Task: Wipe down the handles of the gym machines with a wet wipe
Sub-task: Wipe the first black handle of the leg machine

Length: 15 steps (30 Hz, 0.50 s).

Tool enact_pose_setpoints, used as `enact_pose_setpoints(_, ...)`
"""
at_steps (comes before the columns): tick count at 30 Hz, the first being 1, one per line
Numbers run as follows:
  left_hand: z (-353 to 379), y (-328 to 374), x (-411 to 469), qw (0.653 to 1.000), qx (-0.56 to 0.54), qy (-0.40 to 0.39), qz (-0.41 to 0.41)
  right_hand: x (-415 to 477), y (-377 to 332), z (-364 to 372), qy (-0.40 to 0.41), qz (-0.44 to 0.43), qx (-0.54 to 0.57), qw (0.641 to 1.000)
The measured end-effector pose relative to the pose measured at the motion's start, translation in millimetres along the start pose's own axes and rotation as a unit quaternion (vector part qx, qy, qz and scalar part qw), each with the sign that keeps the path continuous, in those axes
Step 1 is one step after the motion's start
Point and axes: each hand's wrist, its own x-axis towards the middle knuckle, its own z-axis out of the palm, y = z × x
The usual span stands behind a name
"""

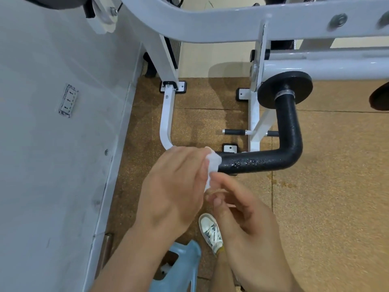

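Currently, the left hand (174, 182) grips the wet wipe (213, 163) against the free end of the black handle (263, 163), centre frame. At 5 o'clock, the right hand (246, 224) touches the wipe's lower edge; pinch unclear. Wall plate (68, 101) at 9 o'clock: markings unreadable.

Even indoor light, blurred hands (210, 197), warped edges

The wall (52, 165) closes the left side. Right of the bent black handle (263, 163), the space above the floor (336, 186) is open. The white frame (210, 28) crosses overhead.
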Motion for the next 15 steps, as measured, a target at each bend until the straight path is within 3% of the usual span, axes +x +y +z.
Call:
enact_pose_setpoints(3, 1, 2, 13, 0.996, -0.042, -0.036, -0.064, 6, -7, -5, 0.013, -0.052, -0.050, 0.997)
enact_pose_setpoints(8, -2, -6, -20, 0.999, -0.014, -0.020, 0.043, 5, -4, -14, 0.009, -0.062, -0.064, 0.996)
enact_pose_setpoints(13, -7, 9, 19, 0.995, 0.057, -0.074, -0.020, 8, 3, -12, 0.025, -0.087, -0.116, 0.989)
enact_pose_setpoints(15, -8, 8, 23, 0.995, 0.046, -0.083, 0.005, 8, 5, -13, 0.045, -0.070, -0.067, 0.994)
